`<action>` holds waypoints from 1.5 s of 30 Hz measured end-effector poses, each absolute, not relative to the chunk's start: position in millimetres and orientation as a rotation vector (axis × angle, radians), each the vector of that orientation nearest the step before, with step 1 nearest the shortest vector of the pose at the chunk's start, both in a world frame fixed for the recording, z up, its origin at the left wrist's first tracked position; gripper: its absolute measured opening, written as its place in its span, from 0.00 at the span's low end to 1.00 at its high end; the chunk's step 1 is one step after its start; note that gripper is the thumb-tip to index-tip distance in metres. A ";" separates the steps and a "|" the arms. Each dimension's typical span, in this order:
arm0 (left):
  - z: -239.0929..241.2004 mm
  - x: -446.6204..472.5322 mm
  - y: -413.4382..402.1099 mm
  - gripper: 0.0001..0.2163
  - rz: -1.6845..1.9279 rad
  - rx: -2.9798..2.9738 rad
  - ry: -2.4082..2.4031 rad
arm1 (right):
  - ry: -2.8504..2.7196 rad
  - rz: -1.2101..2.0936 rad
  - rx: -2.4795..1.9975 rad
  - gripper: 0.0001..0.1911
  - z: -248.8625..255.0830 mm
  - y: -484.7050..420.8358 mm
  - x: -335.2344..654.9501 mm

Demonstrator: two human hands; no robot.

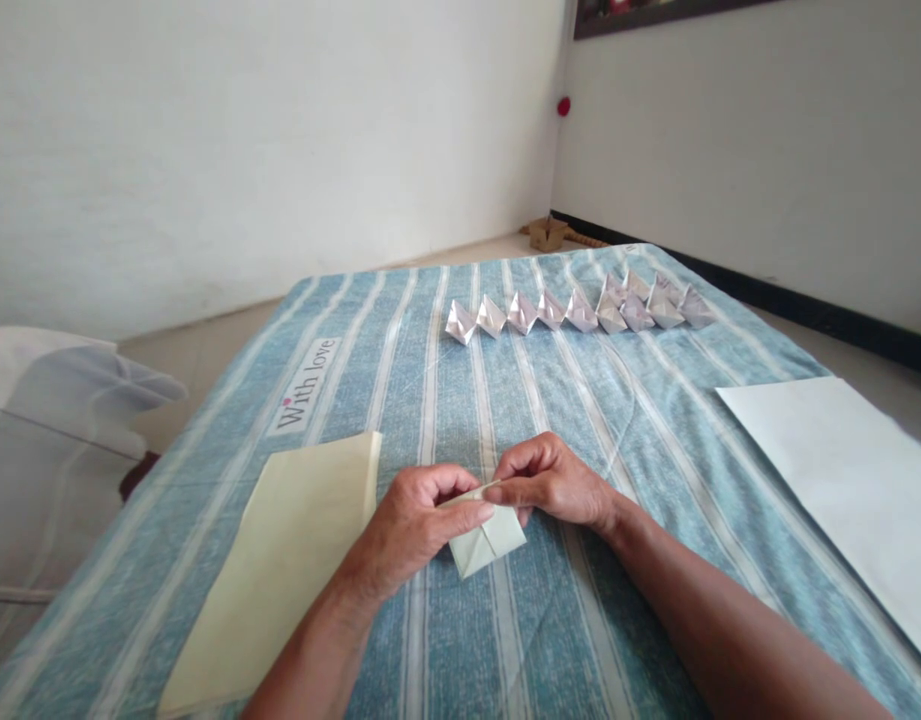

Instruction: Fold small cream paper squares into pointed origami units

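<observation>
We are seeing the fingers of the left hand (411, 520) and right hand (557, 487) clamping the upper part of the folded paper (486, 548), low over the cloth (460, 400); whether it is touching, we cannot tell. Risks, we are judging: uneven pinching could be skewing a crease, hard pulling could be tearing a layer, slackening thumbs could be letting flaps spring open. Outward: yellow sheets (295, 560) are lying left, white paper (842, 480) right; folded shapes (521, 312) are standing beyond.
</observation>
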State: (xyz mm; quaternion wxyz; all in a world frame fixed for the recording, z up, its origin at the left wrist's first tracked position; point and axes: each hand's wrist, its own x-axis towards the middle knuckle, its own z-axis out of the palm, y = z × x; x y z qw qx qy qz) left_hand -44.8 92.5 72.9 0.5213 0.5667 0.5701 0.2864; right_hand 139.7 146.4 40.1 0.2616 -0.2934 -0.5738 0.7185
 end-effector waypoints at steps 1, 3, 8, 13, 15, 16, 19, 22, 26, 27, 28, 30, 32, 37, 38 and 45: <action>72.4 -45.1 92.9 0.10 0.681 1.357 1.370 | -1.561 1.941 -0.788 0.18 39.8 146.5 140.0; 71.6 -45.6 93.5 0.09 0.662 1.360 1.366 | -1.582 1.935 -0.775 0.17 39.1 146.8 140.5; 72.8 -46.4 93.9 0.10 0.598 1.413 1.313 | -1.620 1.965 -0.755 0.16 37.7 147.1 141.8; 72.5 -46.4 92.9 0.11 0.610 1.438 1.307 | -1.616 2.011 -0.752 0.17 38.4 147.4 142.5; 71.2 -46.3 92.8 0.11 0.660 1.399 1.330 | -1.594 1.996 -0.746 0.17 38.1 147.6 142.2; 70.4 -46.2 92.9 0.11 0.706 1.371 1.347 | -1.578 1.981 -0.736 0.17 37.5 147.8 142.0; 67.5 -46.3 94.2 0.10 0.904 1.245 1.397 | -1.516 1.960 -0.701 0.17 34.9 148.5 140.7; 64.0 -46.9 95.7 0.09 1.073 1.089 1.397 | -1.492 1.977 -0.710 0.19 33.2 148.9 139.3; 59.7 -49.1 96.9 0.11 1.106 0.974 1.343 | -1.494 1.939 -0.770 0.21 34.7 147.9 138.2; 59.1 -49.9 97.1 0.11 1.089 0.978 1.333 | -1.499 1.924 -0.789 0.21 35.4 147.6 138.3; 58.7 -50.7 97.4 0.10 1.069 0.994 1.329 | -1.512 1.908 -0.807 0.20 36.1 147.5 138.6; 59.1 -52.3 97.7 0.09 1.030 1.052 1.335 | -1.559 1.875 -0.837 0.18 37.4 147.8 140.0; 61.1 -53.5 97.8 0.09 0.986 1.112 1.347 | -1.616 1.846 -0.860 0.15 38.3 148.8 142.1; 66.5 -52.3 97.1 0.08 0.922 1.180 1.376 | -1.702 1.824 -0.879 0.12 39.3 151.1 146.6; 66.4 -51.4 96.8 0.08 0.928 1.179 1.384 | -1.707 1.821 -0.879 0.13 39.0 151.1 146.8; 59.6 -42.4 95.6 0.10 1.082 1.053 1.505 | -1.532 1.759 -0.845 0.15 34.0 150.9 141.1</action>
